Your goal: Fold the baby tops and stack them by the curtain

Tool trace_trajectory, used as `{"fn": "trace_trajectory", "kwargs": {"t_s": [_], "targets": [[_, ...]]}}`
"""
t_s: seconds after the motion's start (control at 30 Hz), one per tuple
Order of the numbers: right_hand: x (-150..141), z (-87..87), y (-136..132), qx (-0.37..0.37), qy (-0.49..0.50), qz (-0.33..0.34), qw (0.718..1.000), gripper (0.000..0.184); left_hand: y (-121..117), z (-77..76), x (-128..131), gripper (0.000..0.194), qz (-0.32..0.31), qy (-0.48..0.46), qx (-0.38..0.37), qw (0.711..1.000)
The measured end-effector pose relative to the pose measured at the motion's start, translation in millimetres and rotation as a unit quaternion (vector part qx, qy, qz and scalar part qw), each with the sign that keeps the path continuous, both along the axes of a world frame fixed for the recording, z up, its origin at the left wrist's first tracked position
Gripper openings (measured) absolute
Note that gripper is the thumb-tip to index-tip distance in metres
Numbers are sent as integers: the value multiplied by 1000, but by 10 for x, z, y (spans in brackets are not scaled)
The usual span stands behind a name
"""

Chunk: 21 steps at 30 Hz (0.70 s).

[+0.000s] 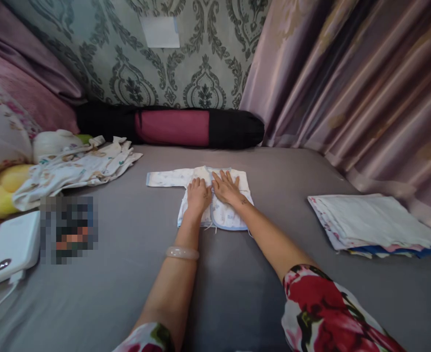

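A small white baby shirt (223, 215) with pale blue trim lies flat on the grey bed sheet (135, 244), one sleeve stretched out to the left. My left hand (198, 193) rests on its left half with the fingers partly curled against the cloth. My right hand (227, 187) lies flat on the middle of the shirt, fingers stretched out and spread. The two hands touch side by side. A pale bangle (182, 252) sits on my left wrist.
A heap of printed baby clothes (76, 168) lies at the left. A stack of folded cloths (375, 226) sits at the right. A black and maroon bag (171, 126) runs along the wall. A white device (10, 247) with a cable is near left. Curtains hang at the right.
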State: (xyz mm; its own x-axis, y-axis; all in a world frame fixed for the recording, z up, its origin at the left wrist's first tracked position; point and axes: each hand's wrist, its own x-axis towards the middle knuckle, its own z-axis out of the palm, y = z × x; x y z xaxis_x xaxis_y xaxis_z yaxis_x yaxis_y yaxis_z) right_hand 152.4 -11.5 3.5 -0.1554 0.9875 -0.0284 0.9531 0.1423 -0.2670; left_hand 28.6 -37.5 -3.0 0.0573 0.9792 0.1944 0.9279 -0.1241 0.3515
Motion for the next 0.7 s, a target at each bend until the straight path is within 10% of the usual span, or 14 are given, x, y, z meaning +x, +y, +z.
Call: {"fn": "trace_trajectory", "kwargs": {"t_s": [0.7], "targets": [[-307,110,511,-17,-41,163,986,51,75,6,-57,30,23,-27,12,999]]}}
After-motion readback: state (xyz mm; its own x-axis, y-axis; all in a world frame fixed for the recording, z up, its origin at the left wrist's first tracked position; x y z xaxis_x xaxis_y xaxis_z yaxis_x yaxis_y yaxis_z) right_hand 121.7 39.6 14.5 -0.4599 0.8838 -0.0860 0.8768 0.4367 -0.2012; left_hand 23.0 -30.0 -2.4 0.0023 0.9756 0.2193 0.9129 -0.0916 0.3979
